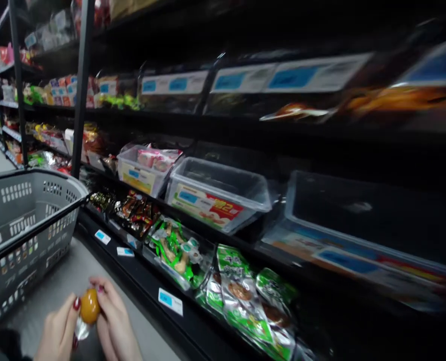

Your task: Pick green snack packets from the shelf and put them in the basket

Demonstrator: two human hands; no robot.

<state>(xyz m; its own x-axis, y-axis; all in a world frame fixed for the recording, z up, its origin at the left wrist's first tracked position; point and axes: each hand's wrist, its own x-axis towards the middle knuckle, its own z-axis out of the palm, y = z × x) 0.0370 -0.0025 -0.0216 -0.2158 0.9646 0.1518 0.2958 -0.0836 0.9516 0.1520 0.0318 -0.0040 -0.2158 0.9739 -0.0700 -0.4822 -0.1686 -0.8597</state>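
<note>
Between my two hands, low in the view, is a packaged brown egg (90,306), glossy, with a crumpled clear wrapper end hanging below it. My left hand (59,325) pinches the package from the left, its dark red nails showing. On the other side my right hand (114,321) has its thumb and fingers closed on it. Beside and above the hands stands a grey shopping basket (30,240) with a perforated wall and a black handle. To their right, green snack packets (241,296) lie on the lowest shelf.
Black shelving runs along the right and away to the far left. A clear bin (218,180) and another with pink packets (158,159) stand on the middle shelf. Below are dark wrapped snacks (136,208) and a price tag (170,301). A black post (82,85) rises near the basket.
</note>
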